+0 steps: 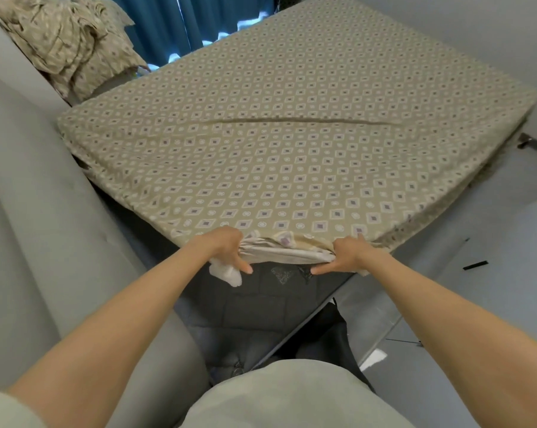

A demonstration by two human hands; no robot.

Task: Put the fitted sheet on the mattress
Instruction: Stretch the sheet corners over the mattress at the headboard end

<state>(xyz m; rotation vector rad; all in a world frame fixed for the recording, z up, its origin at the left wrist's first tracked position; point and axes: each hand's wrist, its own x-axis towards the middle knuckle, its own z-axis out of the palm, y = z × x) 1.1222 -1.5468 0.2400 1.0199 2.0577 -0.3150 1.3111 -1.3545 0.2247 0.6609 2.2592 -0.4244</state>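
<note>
No legible text or labels.

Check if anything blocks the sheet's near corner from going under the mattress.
Nothing visible does. Both hands, left and right, grip the bunched sheet at the lifted near corner of the mattress. Below it lies only the dark bed base; the grey wall stands off to the left.

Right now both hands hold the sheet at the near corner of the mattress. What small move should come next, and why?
Probably pull the bunched hem down and under the near corner. The left hand and right hand grip gathered fabric at the mattress edge, while the fitted sheet already lies almost flat on top, with one long crease.
</note>
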